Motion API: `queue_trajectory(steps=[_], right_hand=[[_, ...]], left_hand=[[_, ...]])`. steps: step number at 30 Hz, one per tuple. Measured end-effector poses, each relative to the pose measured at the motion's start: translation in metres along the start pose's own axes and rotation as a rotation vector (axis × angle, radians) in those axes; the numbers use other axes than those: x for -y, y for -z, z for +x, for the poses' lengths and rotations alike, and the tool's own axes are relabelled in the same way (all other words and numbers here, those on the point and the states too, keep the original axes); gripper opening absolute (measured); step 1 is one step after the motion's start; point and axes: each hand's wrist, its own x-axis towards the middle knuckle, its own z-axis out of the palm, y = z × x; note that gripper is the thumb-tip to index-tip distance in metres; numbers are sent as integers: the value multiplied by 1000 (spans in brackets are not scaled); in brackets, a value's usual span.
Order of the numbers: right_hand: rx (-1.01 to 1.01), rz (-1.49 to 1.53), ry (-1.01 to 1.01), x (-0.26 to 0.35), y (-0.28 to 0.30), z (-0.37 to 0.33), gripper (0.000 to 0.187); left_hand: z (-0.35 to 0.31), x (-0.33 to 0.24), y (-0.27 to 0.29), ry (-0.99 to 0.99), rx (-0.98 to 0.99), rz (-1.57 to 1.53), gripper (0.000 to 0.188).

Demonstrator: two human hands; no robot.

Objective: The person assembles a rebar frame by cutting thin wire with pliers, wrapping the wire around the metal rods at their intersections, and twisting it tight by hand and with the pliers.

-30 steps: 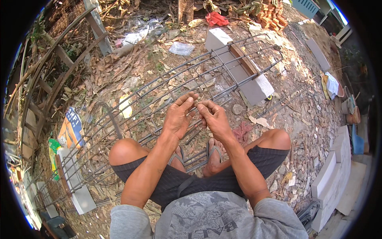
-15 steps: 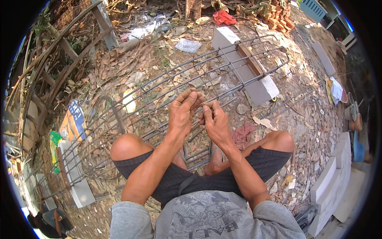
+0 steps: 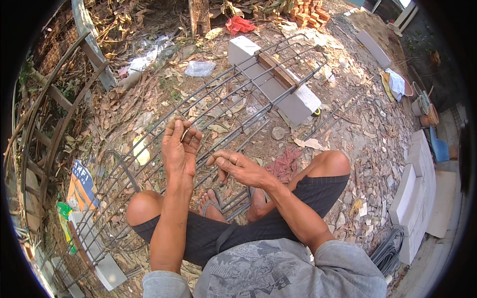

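A long cage of steel reinforcing bars [image 3: 233, 110] with cross ties runs diagonally in front of my knees. Over its near side my left hand [image 3: 180, 154] is raised, palm turned partly up, thumb tip against the index finger. Whatever that pinch holds is too small to make out. To its right, and lower, my right hand [image 3: 241, 169] hovers over the bars with its index finger stretched leftward and the other fingers hanging loosely bent. I see nothing in it. The hands are apart.
A pale block [image 3: 298, 107] with a wooden strip [image 3: 278, 69] supports the cage's far end; another block [image 3: 107, 268] lies under the near-left end. Long pale blocks [image 3: 415, 184] and coiled dark cable [image 3: 387, 251] are at right. Bricks [image 3: 309, 14] are stacked behind.
My hands, close together at the cage before, have separated. The left has moved left; the right has come lower and turned its fingers leftward. The view has shifted to the right.
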Motion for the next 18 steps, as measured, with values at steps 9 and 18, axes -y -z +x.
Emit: queue_trajectory(steps=[9,18], right_hand=[[-12,-346,289,-27,-28,-2,32],[-85,-302,311,-26,-31,-15,26]], left_hand=[[31,-74,41,-205,159,-302,7],[12,-128,12,-657,-7,-152,5]])
